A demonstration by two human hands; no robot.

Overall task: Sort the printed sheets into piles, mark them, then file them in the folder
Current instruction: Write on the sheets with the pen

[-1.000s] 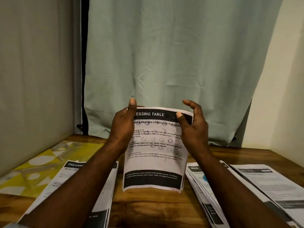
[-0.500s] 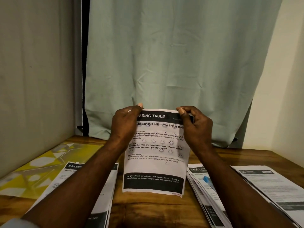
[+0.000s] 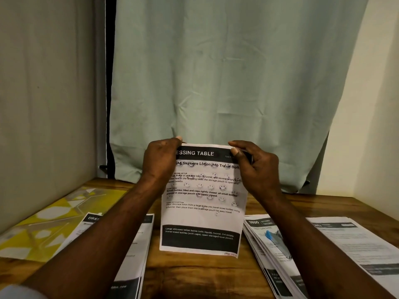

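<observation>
On the surface [image 3: 200, 275] lay the yellow folder [image 3: 43, 229] at 8 o'clock, left pile [image 3: 129, 255] at 7, right piles [image 3: 269, 251] at 4. The sheet [image 3: 203, 214] stood upright at centre, top corners pinched by left grip [image 3: 160, 160] and right grip [image 3: 254, 167]. Sorting, probably; next, onto the matching left pile.

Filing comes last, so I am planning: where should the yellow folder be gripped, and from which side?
The yellow folder lies flat at far left, and the Dressing Table pile seems to overlap its right edge, leaving the near edge free. So probably pinch that near edge, coming from the person's side. The left hand and right hand must first release the printed sheet they grip.
</observation>
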